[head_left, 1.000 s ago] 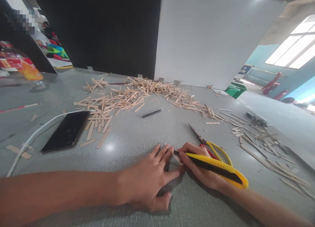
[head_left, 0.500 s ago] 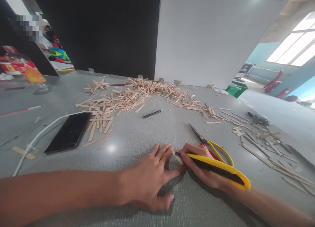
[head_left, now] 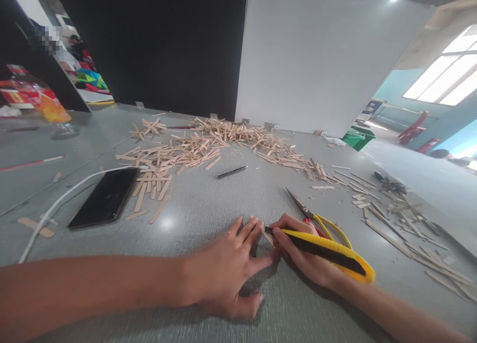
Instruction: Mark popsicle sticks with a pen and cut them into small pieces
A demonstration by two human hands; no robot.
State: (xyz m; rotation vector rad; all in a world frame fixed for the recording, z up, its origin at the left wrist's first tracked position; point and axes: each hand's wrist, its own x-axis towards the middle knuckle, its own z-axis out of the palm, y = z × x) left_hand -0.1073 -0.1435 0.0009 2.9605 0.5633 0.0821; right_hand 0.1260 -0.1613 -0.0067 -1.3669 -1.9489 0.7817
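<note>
My left hand (head_left: 227,268) lies flat on the grey table (head_left: 208,204), fingers spread, fingertips pressing down a small wooden stick piece (head_left: 268,238). My right hand (head_left: 301,253) is closed round a yellow and black utility knife (head_left: 328,251), whose blade tip touches that stick piece beside my left fingertips. Just behind my right hand lie scissors (head_left: 316,216) with yellow and red handles.
A big heap of wooden craft sticks (head_left: 208,142) spreads across the far table, with cut slivers (head_left: 402,219) at the right. A black phone (head_left: 106,196) with a white cable (head_left: 55,204) lies at left, a black pen (head_left: 231,171) in the middle, a bottle (head_left: 40,102) far left.
Both hands stay in place at the stick piece; the knife has shifted only slightly. The view has moved a little.
</note>
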